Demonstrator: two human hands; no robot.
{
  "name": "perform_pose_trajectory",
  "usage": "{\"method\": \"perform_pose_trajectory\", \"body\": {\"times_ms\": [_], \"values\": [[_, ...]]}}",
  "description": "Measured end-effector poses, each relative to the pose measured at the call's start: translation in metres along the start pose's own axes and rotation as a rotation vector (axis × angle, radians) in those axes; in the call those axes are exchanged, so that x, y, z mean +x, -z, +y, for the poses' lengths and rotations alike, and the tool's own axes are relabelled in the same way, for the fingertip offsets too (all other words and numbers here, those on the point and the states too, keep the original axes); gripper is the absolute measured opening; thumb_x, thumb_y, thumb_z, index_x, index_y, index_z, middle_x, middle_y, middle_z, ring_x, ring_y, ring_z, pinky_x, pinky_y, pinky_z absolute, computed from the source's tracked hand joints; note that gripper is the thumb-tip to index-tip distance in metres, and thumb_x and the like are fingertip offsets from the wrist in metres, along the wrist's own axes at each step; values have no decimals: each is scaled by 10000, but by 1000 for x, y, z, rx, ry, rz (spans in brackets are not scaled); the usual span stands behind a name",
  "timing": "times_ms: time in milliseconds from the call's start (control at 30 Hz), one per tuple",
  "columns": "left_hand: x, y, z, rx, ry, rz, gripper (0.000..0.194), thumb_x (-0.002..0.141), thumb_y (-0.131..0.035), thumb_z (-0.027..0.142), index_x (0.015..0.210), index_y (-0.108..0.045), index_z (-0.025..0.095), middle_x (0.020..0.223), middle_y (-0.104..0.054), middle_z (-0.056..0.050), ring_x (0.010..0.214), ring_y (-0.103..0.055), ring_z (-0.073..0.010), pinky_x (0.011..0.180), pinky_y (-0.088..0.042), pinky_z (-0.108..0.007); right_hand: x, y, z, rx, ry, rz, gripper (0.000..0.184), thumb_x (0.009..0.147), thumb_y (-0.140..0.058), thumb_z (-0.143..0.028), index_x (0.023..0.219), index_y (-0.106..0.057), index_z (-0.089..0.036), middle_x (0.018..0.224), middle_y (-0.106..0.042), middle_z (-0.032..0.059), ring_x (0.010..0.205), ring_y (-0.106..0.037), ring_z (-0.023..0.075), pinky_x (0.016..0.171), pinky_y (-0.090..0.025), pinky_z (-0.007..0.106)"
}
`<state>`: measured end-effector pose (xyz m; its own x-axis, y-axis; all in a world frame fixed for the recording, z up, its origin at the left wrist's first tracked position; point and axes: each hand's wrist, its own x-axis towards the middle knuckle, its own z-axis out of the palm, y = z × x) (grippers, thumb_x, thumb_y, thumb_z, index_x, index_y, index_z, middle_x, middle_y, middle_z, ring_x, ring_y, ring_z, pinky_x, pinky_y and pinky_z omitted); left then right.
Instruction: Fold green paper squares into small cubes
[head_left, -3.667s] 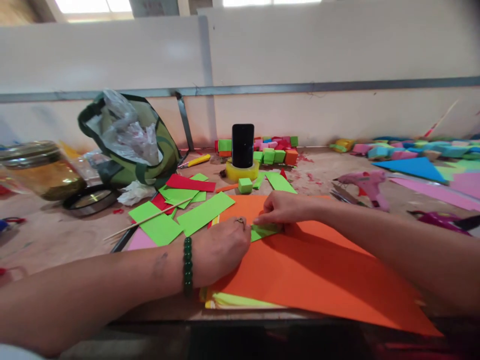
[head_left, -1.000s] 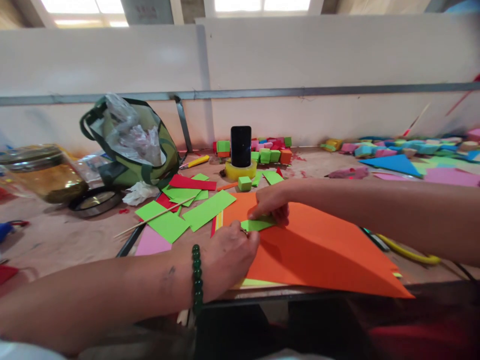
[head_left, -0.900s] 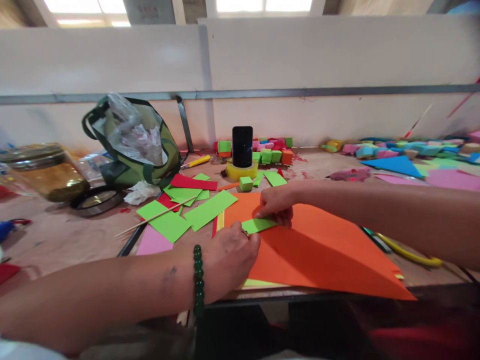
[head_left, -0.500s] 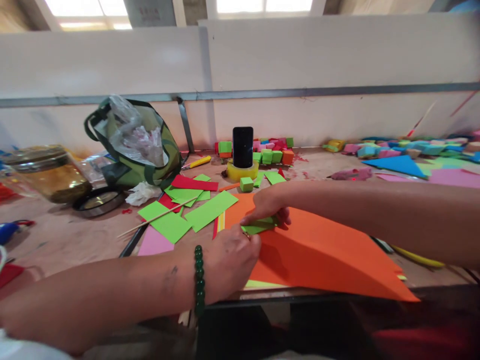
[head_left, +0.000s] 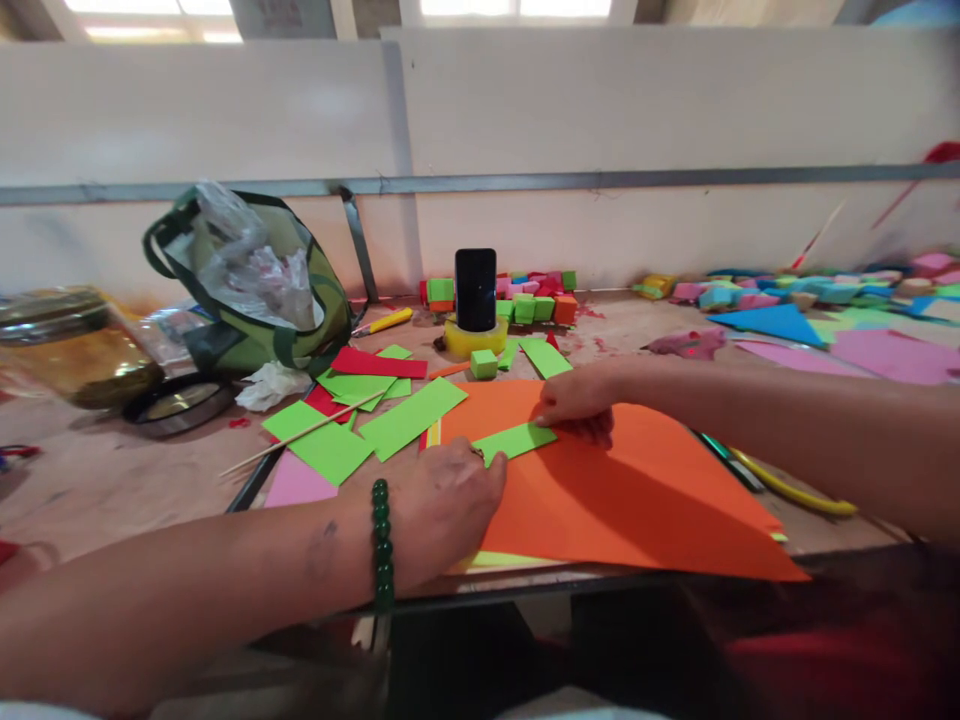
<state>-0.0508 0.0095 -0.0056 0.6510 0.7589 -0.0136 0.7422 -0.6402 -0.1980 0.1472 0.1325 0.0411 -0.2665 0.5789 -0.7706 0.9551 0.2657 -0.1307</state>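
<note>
A narrow green paper strip [head_left: 519,440] lies between my two hands, over a large orange sheet [head_left: 622,500]. My left hand [head_left: 454,492], with a dark green bead bracelet at the wrist, is closed on the strip's left end. At the other end, the fingers of my right hand [head_left: 581,402] pinch the strip, the lower ones curled under. More green paper pieces [head_left: 415,415] and a red strip [head_left: 379,362] lie left of the orange sheet. A small green paper cube [head_left: 484,363] sits just beyond it.
A phone [head_left: 475,290] stands in a yellow tape roll [head_left: 475,338], with several paper cubes [head_left: 534,308] behind. To the left are a camouflage bag [head_left: 322,300], a glass jar [head_left: 75,350], a lid [head_left: 178,405] and a wooden skewer [head_left: 289,440]. A pink glue gun [head_left: 688,344] lies to the right.
My right hand has slid right along the green strip, away from my left hand, and more of the strip shows flat between them. The whole view has shifted slightly.
</note>
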Motion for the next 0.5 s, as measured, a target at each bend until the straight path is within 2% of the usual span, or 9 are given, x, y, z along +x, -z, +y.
{"method": "perform_pose_trajectory", "body": {"times_ms": [133, 267, 367, 500], "values": [[4, -8, 2, 7, 22, 23, 300, 846, -499, 169, 1141, -460, 125, 868, -607, -128, 810, -617, -228, 726, -491, -334, -9, 0, 11, -19, 19, 147, 372, 914, -436, -409, 663, -522, -149, 534, -616, 37, 491, -619, 143, 534, -475, 251], [5, -12, 2, 9, 39, 17, 292, 855, -490, 167, 1143, -476, 121, 840, -608, -119, 779, -620, -226, 706, -489, -330, -17, 0, -8, -36, 109, 382, 322, 844, -559, -440, 689, -536, -159, 588, -642, 38, 541, -624, 141, 560, -452, 239], [5, -5, 4, 43, 27, 9, 263, 859, -461, 141, 1116, -499, 100, 787, -606, -107, 735, -618, -217, 683, -492, -321, -9, -7, -28, 137, 244, 304, 325, 857, -547, -446, 709, -539, -156, 616, -662, 36, 508, -609, 111, 525, -462, 210], [7, 18, 10, 69, -29, -51, 232, 835, -429, 53, 1040, -538, 66, 722, -612, -117, 730, -622, -223, 633, -487, -297, 9, -13, -43, 164, 242, 172, 357, 803, -607, -470, 674, -558, -141, 560, -633, 15, 469, -595, 109, 482, -468, 210]]}}
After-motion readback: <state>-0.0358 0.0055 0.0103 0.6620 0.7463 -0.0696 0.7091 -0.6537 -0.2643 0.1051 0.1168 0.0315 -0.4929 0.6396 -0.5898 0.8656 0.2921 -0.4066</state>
